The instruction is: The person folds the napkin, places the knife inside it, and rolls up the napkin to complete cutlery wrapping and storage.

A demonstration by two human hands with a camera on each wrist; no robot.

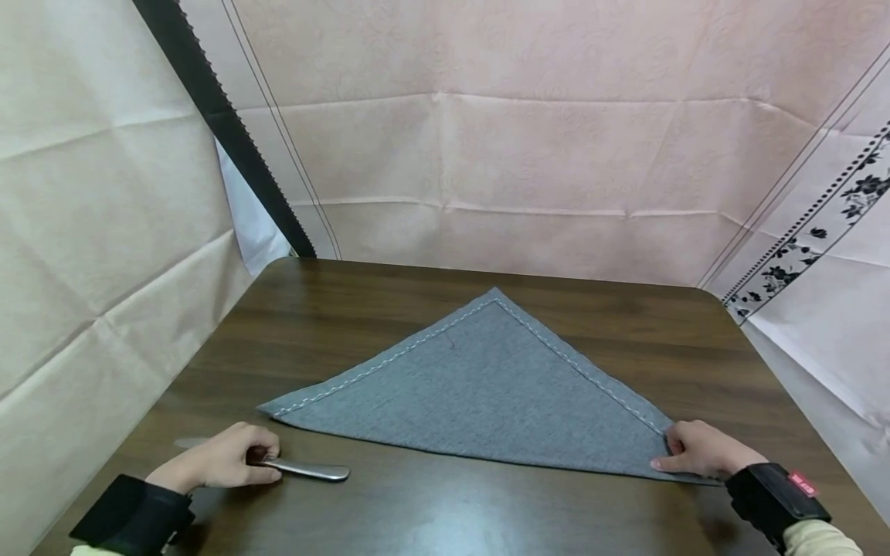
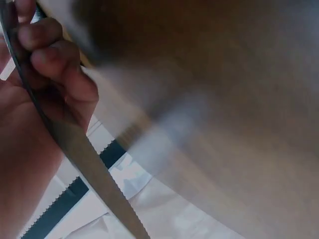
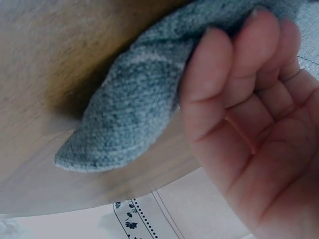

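A grey-blue cloth napkin (image 1: 473,386), folded into a triangle with white stitching along two edges, lies on the brown table with its peak pointing away. My right hand (image 1: 705,449) pinches it near the right corner; in the right wrist view, curled fingers (image 3: 207,64) press against the cloth (image 3: 129,109), whose tip hangs past them. To the left of the napkin, my left hand (image 1: 225,457) grips a metal table knife (image 1: 313,469) around its middle. The rounded handle end points right, and the serrated blade (image 2: 104,174) extends back past the wrist in the left wrist view.
The brown wooden table (image 1: 445,510) has rounded far corners. Pale creased sheeting (image 1: 528,154) hangs behind and at both sides, with a black band (image 1: 229,116) at left and a floral strip (image 1: 806,247) at right.
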